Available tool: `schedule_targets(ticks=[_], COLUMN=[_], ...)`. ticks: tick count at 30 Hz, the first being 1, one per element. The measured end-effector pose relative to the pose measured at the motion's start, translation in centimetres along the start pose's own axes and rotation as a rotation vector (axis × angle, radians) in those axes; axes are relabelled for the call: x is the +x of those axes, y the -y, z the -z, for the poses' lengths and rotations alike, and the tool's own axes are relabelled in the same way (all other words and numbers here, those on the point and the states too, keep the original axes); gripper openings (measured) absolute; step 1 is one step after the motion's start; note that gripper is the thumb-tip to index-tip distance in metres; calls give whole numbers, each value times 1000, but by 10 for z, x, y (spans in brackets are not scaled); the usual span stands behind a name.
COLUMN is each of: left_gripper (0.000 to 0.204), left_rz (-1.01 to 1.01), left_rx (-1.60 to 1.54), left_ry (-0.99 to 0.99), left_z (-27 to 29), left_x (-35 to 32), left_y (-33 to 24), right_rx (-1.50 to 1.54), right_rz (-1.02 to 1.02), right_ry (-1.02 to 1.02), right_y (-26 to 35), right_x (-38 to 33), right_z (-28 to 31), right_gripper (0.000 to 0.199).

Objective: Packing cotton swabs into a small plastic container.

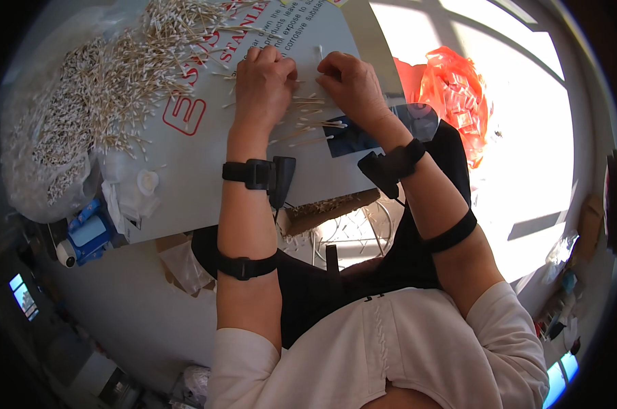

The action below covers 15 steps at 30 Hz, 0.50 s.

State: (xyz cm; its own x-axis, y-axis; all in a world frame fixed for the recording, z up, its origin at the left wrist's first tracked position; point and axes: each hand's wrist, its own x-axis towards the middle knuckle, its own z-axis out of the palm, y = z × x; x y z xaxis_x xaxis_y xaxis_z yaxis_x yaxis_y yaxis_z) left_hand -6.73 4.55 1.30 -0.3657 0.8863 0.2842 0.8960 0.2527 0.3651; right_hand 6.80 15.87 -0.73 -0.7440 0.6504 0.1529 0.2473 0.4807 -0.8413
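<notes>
Both hands are over the printed grey tabletop (206, 146), side by side with a small gap between them. My left hand (264, 88) has its fingers curled down and closed; a pale swab tip shows by its thumb, but what lies inside the grip is hidden. My right hand (353, 85) pinches with thumb and forefinger, and a cotton swab (319, 52) stands out at its fingertips. Below and between the hands lie several loose cotton swabs (312, 125), pointing roughly sideways. Close to my left hand, more swabs stray from a large heap of cotton swabs (111, 95).
A clear plastic bag (22, 153) surrounds the heap's left side. Near the table's front left corner are crumpled white wrapping (124, 194) and a blue package (90, 234). A dark glossy sheet (349, 140) lies under my right wrist. A red plastic bag (455, 95) sits beyond the right edge.
</notes>
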Motion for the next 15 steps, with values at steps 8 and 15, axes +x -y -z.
schedule_targets(ticks=[8,15], left_gripper=[12,15], left_rz=[183,315], left_rx=[-152,-517], left_ry=[-30,356], left_z=[31,35], left_x=[-29,-122], left_y=[-14,-81], right_rx=[-168,-303], right_rz=[-154,97], right_ry=[-192,126], right_y=[-5,-6], right_x=[12,19], right_z=[0,-2], right_gripper=[19,14])
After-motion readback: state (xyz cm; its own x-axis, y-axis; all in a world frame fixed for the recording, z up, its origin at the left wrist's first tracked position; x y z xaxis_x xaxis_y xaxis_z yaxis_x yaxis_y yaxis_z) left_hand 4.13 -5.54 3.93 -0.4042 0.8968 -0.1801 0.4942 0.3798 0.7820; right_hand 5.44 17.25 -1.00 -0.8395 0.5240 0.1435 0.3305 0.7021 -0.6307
